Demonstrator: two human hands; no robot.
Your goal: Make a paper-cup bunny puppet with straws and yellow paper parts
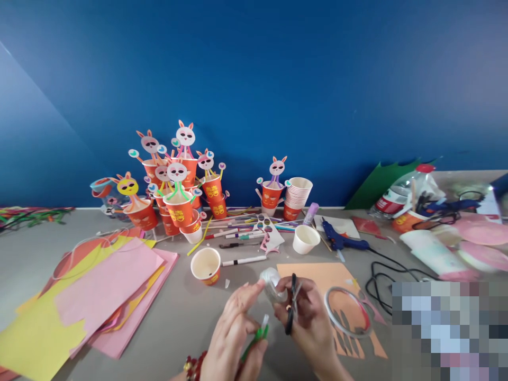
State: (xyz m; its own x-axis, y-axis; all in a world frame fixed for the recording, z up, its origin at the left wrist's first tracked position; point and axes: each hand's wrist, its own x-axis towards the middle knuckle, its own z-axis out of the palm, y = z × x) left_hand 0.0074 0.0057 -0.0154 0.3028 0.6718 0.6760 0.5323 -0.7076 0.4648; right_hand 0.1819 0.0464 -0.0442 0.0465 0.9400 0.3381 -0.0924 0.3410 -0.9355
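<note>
Head view: two hands meet over a craft-strewn surface (186, 317), low in the middle.

Left hand (234, 333) pinches a green stick (256, 334) in its curled fingers, its fingertips touching a roll of clear tape (272, 283). Right hand (305, 317) is closed on black scissors (292, 301) and steadies the tape roll between the two hands. An orange paper sheet (317, 275) and a ring of tape (347, 312) lie just beside the right hand; a paper cup (205, 264) stands near the left.

Blue wall (278, 79), orange cups (179, 209), pink and yellow paper (107, 286), black scissors (291, 309)
</note>
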